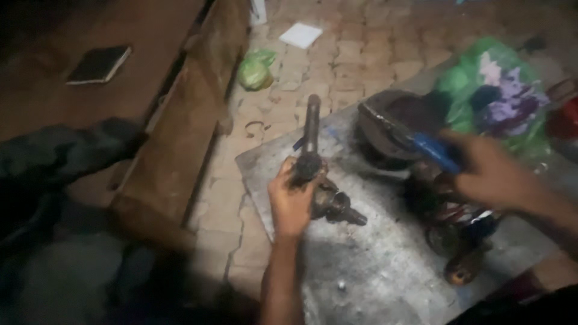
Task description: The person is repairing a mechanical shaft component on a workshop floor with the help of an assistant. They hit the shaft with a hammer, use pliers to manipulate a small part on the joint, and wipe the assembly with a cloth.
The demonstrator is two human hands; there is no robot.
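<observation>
Bench (174, 144), wooden, runs along the left with a dark book (99, 64) on the brown surface beyond it. Brick floor (361, 54) carries a green bag (256, 69) and a white square (300, 35). Left hand (290, 201) has its fingers (283, 180) wrapped tightly round a greasy metal part (316, 180), holding it just above a grey sheet (373, 265) spread on the floor; a shaft juts up from the part and a stub points right. Right hand (490, 174) is blurred, its fingers closed on a blue handle (435, 150) near a dark round pan (391, 123). Rusty parts (457, 241) lie below that hand. Green and purple bag (497, 90) sits at the far right.
</observation>
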